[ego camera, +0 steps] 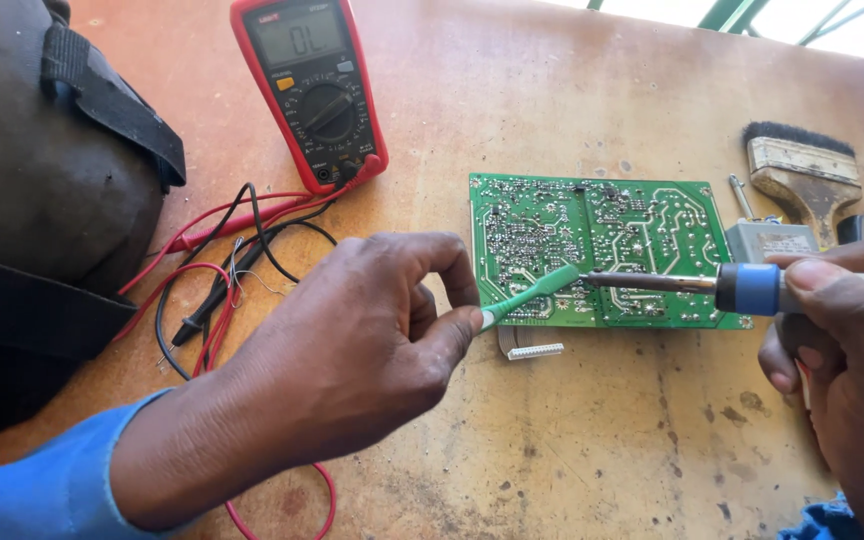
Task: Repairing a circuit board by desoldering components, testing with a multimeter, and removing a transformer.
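We see one green printed circuit board [602,250] lying solder-side up on the worn brown table [602,440]. Our left hand [352,360] pinches one slim green plastic tool [532,293], its tip touching the board. Our right hand [852,340] is closed around one blue-collared soldering iron [742,287], its metal tip meeting the green tool's tip. We judge the joint work in progress, unfinished. Nearby: one red multimeter [310,90], one worn paintbrush [802,170], one dark bag [42,200].
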